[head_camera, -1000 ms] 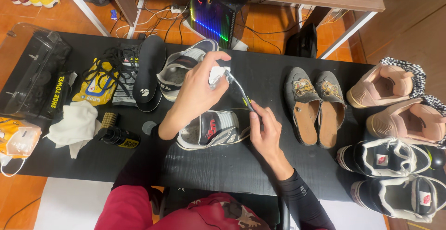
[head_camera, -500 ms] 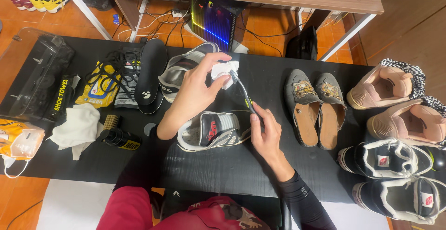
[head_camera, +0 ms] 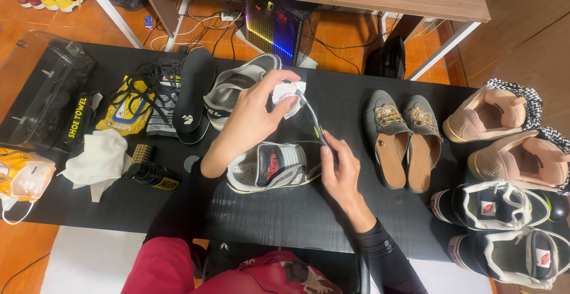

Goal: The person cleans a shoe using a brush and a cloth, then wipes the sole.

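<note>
My left hand [head_camera: 252, 119] pinches a crumpled white wipe [head_camera: 288, 97] around the head of a thin grey brush [head_camera: 313, 122]. My right hand [head_camera: 339, 172] grips the brush's handle end lower down. Both hands hover over a grey sneaker with a red insole [head_camera: 274, 166] lying on the black table [head_camera: 279, 217]. A second grey sneaker [head_camera: 234, 89] lies just behind my left hand.
A black insole [head_camera: 193, 92], tangled laces, yellow wipe packets [head_camera: 127, 104], a white cloth [head_camera: 98, 160], a small black bottle [head_camera: 151, 176] and a clear case [head_camera: 44, 92] sit at left. Grey mules [head_camera: 401, 139], pink sneakers [head_camera: 510, 133] and black-and-white sneakers [head_camera: 504, 223] fill the right side.
My left hand with the wipe has slid a little along the brush head; the right hand has kept its hold on the handle almost in place.
</note>
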